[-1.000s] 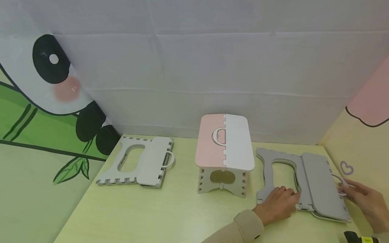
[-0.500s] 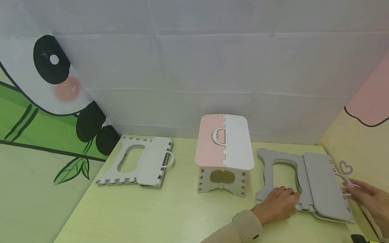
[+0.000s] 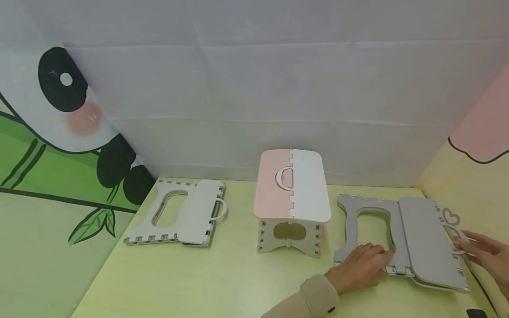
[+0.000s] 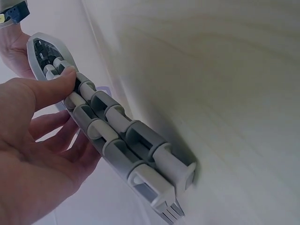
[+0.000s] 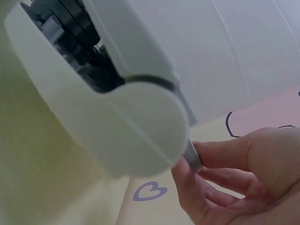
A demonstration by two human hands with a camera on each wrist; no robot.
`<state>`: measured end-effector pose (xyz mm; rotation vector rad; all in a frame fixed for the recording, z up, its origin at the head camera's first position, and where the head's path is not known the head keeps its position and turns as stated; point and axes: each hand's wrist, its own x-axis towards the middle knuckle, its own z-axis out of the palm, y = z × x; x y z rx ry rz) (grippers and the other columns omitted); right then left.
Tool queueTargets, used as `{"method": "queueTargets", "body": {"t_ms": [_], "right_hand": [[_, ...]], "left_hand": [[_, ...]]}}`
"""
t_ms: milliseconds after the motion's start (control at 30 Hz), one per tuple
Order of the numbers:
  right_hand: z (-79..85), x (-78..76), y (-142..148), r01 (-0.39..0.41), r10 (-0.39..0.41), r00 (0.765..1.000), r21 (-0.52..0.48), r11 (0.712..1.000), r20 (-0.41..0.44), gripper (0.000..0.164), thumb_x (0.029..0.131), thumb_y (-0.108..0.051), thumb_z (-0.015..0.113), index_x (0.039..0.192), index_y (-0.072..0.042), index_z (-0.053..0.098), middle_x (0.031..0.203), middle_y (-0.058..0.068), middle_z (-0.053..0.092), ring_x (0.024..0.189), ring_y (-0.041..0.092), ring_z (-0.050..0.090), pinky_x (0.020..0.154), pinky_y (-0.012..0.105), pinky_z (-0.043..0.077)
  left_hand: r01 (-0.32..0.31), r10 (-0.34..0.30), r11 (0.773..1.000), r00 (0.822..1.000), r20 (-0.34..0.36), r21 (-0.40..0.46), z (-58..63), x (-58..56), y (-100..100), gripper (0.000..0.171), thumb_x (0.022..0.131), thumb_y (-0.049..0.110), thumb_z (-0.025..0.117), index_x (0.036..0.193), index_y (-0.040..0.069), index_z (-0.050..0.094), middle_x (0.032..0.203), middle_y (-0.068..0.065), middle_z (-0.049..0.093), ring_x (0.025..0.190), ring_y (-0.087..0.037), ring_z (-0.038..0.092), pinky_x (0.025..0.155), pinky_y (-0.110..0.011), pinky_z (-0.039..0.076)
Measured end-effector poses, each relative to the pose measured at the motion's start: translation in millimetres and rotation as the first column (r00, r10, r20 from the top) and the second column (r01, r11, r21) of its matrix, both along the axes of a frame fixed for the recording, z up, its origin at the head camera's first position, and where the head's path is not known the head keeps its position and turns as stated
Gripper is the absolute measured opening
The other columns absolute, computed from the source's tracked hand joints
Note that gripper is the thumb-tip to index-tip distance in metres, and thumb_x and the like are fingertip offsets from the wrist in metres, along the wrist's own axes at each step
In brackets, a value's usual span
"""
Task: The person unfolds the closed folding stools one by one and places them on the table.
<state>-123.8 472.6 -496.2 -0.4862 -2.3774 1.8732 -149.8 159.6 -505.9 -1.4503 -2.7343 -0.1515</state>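
Observation:
A grey folding stool point(image 3: 429, 243) lies folded flat at the table's right side in the head view. My left hand point(image 3: 362, 267) grips its leg panel beside the oval cutout, thumb on the hinged edge point(image 4: 126, 133) and fingers underneath in the left wrist view. At the stool's right end, my right hand point(image 3: 487, 256) pinches the white carry handle point(image 3: 463, 251). The right wrist view shows thumb and fingers on that handle point(image 5: 193, 157), next to the seat's rounded edge point(image 5: 136, 131); the seat hides part of the view.
A pink and white stool point(image 3: 292, 185) stands unfolded at mid-table. Another folded white stool point(image 3: 199, 214) lies flat on the left, its handle pointing right. A white cloth wall point(image 3: 254, 88) rises behind the table point(image 3: 191, 282), and a cream wall point(image 3: 489, 194) borders the right side.
My right hand has moved right with the handle, and the grey stool's seat panel has shifted slightly right with it. My left hand stays on the leg panel. The other stools have not moved.

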Motion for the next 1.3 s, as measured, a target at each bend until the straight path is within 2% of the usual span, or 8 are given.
{"method": "queueTargets", "body": {"t_ms": [100,267,433,600,733,967,1167,1300], "right_hand": [[-0.9,0.1,3,-0.016,0.017,1.0,0.024,1.0,-0.025,0.029,0.091,-0.015,0.065,0.089,-0.044,0.06,0.075,-0.022,0.064,0.063,0.002,0.064,0.056,0.022,0.054],[0.1,2.0,4,-0.053,0.047,0.992,-0.048,0.997,-0.121,0.034,0.091,-0.006,0.063,0.092,-0.04,0.064,0.077,-0.019,0.066,0.064,0.002,0.065,0.056,0.021,0.054],[10.8,5.1,-4,-0.048,0.019,0.981,-0.147,0.988,-0.191,0.037,0.088,0.002,0.064,0.089,-0.035,0.069,0.075,-0.016,0.068,0.062,0.002,0.065,0.052,0.02,0.053],[21.8,8.6,-14,-0.027,-0.015,0.972,-0.173,0.984,-0.236,0.038,0.086,0.004,0.066,0.088,-0.033,0.071,0.073,-0.016,0.068,0.06,0.001,0.065,0.05,0.018,0.052],[25.4,11.4,-16,-0.063,0.008,0.953,-0.172,0.983,-0.304,0.037,0.085,0.006,0.065,0.091,-0.03,0.072,0.077,-0.016,0.069,0.062,0.0,0.066,0.051,0.016,0.052],[27.7,12.3,-16,-0.03,0.047,0.943,0.057,0.998,-0.329,0.041,0.09,0.005,0.059,0.095,-0.035,0.067,0.081,-0.026,0.065,0.063,-0.006,0.063,0.053,0.012,0.051],[18.7,9.2,-3,-0.012,0.062,0.949,0.161,0.987,-0.309,0.042,0.094,0.002,0.055,0.1,-0.04,0.062,0.085,-0.03,0.062,0.066,-0.009,0.061,0.055,0.011,0.05],[28.1,12.9,-10,-0.008,0.065,0.944,0.173,0.985,-0.325,0.045,0.094,0.003,0.053,0.098,-0.041,0.061,0.084,-0.029,0.062,0.065,-0.009,0.061,0.054,0.011,0.05]], "left_hand": [[0.0,0.0,1.0,1.0,0.006,-0.009,0.9,0.5,-1,0.054,0.091,0.045,0.059,0.14,0.025,0.045,0.125,0.014,0.052,0.104,0.0,0.049,0.088,-0.011,0.039],[-0.001,0.001,1.0,1.0,0.024,-0.003,1.1,1.2,-2,0.056,0.092,0.046,0.057,0.142,0.025,0.043,0.128,0.015,0.05,0.107,0.001,0.048,0.092,-0.01,0.037],[0.021,-0.022,1.0,0.999,0.025,0.019,3.5,2.5,-4,0.056,0.092,0.045,0.057,0.141,0.025,0.043,0.126,0.015,0.052,0.105,0.002,0.049,0.09,-0.009,0.037],[0.041,-0.043,0.998,0.998,0.035,0.046,4.7,3.1,-7,0.055,0.092,0.045,0.057,0.141,0.023,0.044,0.126,0.014,0.052,0.103,0.002,0.049,0.086,-0.008,0.038],[0.05,-0.053,0.997,0.997,0.057,0.052,5.3,3.7,-8,0.057,0.093,0.045,0.056,0.143,0.023,0.042,0.128,0.014,0.051,0.106,0.003,0.048,0.089,-0.008,0.036],[0.045,-0.052,0.997,0.994,0.095,0.066,7.0,4.7,-10,0.059,0.093,0.046,0.054,0.145,0.023,0.039,0.132,0.014,0.048,0.112,0.003,0.046,0.096,-0.008,0.032],[0.069,-0.084,0.991,0.988,0.129,0.117,8.3,4.6,-14,0.059,0.093,0.044,0.056,0.144,0.02,0.041,0.132,0.012,0.049,0.113,0.003,0.046,0.095,-0.007,0.032],[0.074,-0.1,0.985,0.981,0.163,0.154,9.3,4.8,-16,0.059,0.093,0.043,0.057,0.144,0.019,0.04,0.134,0.012,0.048,0.113,0.003,0.045,0.095,-0.006,0.031]]}}
